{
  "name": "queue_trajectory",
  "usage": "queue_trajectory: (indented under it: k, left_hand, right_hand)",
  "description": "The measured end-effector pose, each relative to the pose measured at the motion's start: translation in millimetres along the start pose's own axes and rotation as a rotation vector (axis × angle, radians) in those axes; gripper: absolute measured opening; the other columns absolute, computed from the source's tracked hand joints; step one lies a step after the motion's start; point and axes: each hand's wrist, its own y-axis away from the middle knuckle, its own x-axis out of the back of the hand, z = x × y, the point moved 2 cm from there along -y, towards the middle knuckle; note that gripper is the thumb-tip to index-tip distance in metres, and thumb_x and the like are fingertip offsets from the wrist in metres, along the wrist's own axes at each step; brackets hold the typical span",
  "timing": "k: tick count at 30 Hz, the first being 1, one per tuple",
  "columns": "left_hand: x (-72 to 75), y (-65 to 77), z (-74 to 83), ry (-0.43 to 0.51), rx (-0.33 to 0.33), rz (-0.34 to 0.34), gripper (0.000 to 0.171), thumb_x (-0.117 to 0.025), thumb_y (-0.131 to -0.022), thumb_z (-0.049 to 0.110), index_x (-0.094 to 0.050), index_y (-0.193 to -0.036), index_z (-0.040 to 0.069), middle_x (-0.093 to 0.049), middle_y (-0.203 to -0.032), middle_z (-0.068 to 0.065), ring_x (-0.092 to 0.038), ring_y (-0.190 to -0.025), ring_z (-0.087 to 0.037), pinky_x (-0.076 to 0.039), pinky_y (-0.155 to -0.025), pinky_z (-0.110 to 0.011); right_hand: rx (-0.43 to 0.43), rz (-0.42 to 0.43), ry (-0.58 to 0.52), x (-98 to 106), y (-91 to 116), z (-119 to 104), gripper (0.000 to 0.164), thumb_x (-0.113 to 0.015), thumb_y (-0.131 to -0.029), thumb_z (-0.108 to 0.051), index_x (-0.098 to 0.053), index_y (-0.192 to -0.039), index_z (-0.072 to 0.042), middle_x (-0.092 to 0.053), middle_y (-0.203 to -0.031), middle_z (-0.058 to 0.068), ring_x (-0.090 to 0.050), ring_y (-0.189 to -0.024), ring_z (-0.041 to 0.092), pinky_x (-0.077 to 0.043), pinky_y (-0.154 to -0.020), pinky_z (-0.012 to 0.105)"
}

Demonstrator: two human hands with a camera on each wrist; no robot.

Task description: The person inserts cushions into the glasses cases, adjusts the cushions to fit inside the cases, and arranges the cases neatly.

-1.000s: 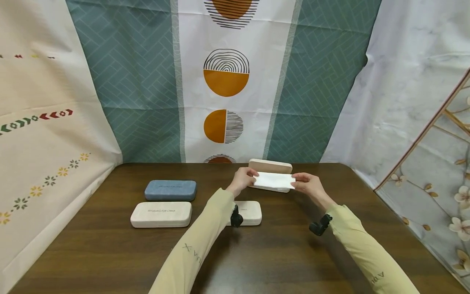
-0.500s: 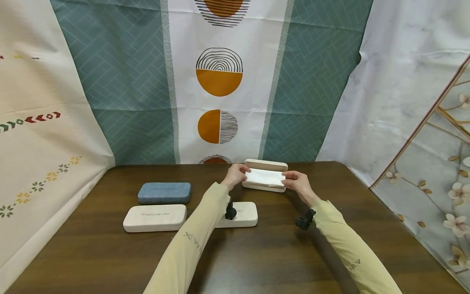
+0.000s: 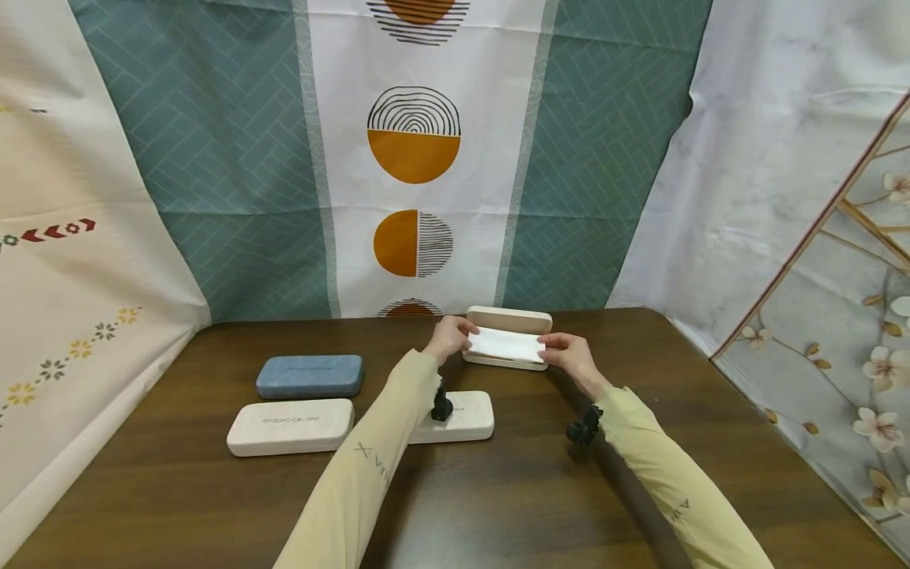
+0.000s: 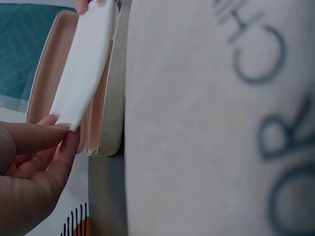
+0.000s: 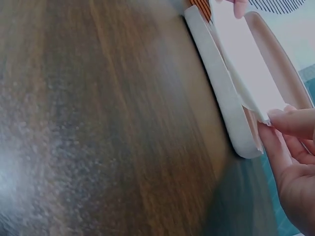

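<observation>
A folded white cloth (image 3: 506,345) is stretched between both hands, over an opened cream glasses case (image 3: 510,318) near the table's back edge. My left hand (image 3: 449,338) pinches its left end between thumb and fingers; in the left wrist view the cloth (image 4: 86,59) hangs at the mouth of the case, whose lining is pinkish. The right end is pinched by my right hand (image 3: 571,361). In the right wrist view the cloth (image 5: 246,59) slopes over the case's front wall (image 5: 216,78). What lies beneath the cloth inside the case is hidden.
A closed cream case (image 3: 465,417) lies partly under my left forearm. Further left are another closed cream case (image 3: 290,427) and a blue case (image 3: 310,376). All rest on the dark wooden table (image 3: 498,506). Patterned cloth (image 3: 419,261) hangs behind.
Both hands have lowered the white cloth slightly toward the opened case, keeping hold of its ends. The head view has shifted, so the scene appears further left.
</observation>
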Motion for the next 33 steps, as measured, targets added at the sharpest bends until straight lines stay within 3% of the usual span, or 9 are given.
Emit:
queue_trajectory:
  k: [5, 12, 20, 22, 25, 30, 32, 33]
  left_hand:
    - [0.3, -2.7, -2.7, -0.013, 0.005, 0.004, 0.028, -0.055, -0.071, -0.022, -0.066, -0.092, -0.007, -0.047, -0.078, -0.009, -0.043, -0.068, -0.018, -0.049, -0.069, -0.039]
    - [-1.3, -3.4, -2.3, -0.036, 0.045, -0.008, 0.028, -0.058, -0.070, -0.021, -0.067, -0.091, -0.006, -0.056, -0.084, -0.011, -0.045, -0.065, -0.018, -0.049, -0.069, -0.038]
    - [-2.0, -0.9, -1.6, -0.095, 0.100, 0.022, 0.031, -0.060, -0.070, -0.022, -0.068, -0.093, -0.003, -0.056, -0.091, -0.013, -0.047, -0.072, -0.019, -0.049, -0.064, -0.030]
    - [-2.5, -5.5, -4.1, -0.101, 0.138, 0.026, 0.034, -0.060, -0.068, -0.023, -0.068, -0.095, -0.003, -0.057, -0.092, -0.014, -0.048, -0.072, -0.020, -0.048, -0.061, -0.028]
    - [-2.7, -12.6, -12.1, -0.104, 0.136, 0.033, 0.040, -0.059, -0.067, -0.025, -0.069, -0.096, 0.000, -0.059, -0.098, -0.013, -0.050, -0.076, -0.021, -0.048, -0.060, -0.028]
    - [-16.6, -77.2, -79.9, -0.068, 0.063, 0.002, 0.040, -0.061, -0.060, -0.023, -0.071, -0.085, 0.007, -0.061, -0.089, -0.007, -0.052, -0.072, -0.017, -0.047, -0.051, -0.025]
    - [-21.6, -93.8, -95.1, -0.052, 0.058, -0.029, 0.037, -0.061, -0.059, -0.022, -0.071, -0.082, 0.005, -0.060, -0.081, -0.007, -0.051, -0.068, -0.017, -0.047, -0.049, -0.026]
    - [-20.8, -88.9, -89.4, -0.053, 0.072, -0.034, 0.037, -0.061, -0.061, -0.022, -0.071, -0.085, 0.005, -0.060, -0.082, -0.007, -0.052, -0.069, -0.018, -0.048, -0.052, -0.027]
  right_hand:
    - [0.048, 0.018, 0.104, -2, -2, 2, 0.029, -0.067, -0.076, 0.009, -0.059, -0.103, 0.014, -0.061, -0.096, 0.022, -0.055, -0.074, 0.015, -0.046, -0.062, 0.020]
    - [0.027, 0.050, 0.263, -2, -3, 5, 0.025, -0.070, -0.076, 0.004, -0.064, -0.100, 0.008, -0.062, -0.096, 0.019, -0.055, -0.081, 0.025, -0.043, -0.062, 0.020]
    - [0.034, 0.048, 0.300, -4, -3, 5, 0.025, -0.069, -0.075, 0.004, -0.064, -0.099, 0.007, -0.063, -0.097, 0.018, -0.054, -0.081, 0.025, -0.042, -0.063, 0.023]
    - [0.036, 0.045, 0.310, -5, -3, 4, 0.024, -0.069, -0.076, 0.005, -0.064, -0.099, 0.007, -0.062, -0.096, 0.019, -0.054, -0.081, 0.026, -0.043, -0.063, 0.023]
    - [0.042, 0.044, 0.325, -6, -5, 4, 0.023, -0.069, -0.076, 0.005, -0.064, -0.099, 0.008, -0.062, -0.095, 0.019, -0.054, -0.079, 0.025, -0.042, -0.062, 0.022]
    - [0.051, 0.057, 0.337, -8, -6, 5, 0.023, -0.069, -0.075, 0.008, -0.064, -0.097, 0.009, -0.062, -0.091, 0.019, -0.053, -0.077, 0.025, -0.042, -0.060, 0.020]
    - [0.058, 0.061, 0.346, -8, -6, 6, 0.023, -0.069, -0.074, 0.009, -0.064, -0.096, 0.009, -0.062, -0.089, 0.019, -0.053, -0.076, 0.026, -0.043, -0.060, 0.020]
    - [0.062, 0.061, 0.352, -8, -6, 6, 0.022, -0.069, -0.074, 0.009, -0.064, -0.096, 0.009, -0.062, -0.088, 0.019, -0.054, -0.076, 0.025, -0.043, -0.059, 0.021]
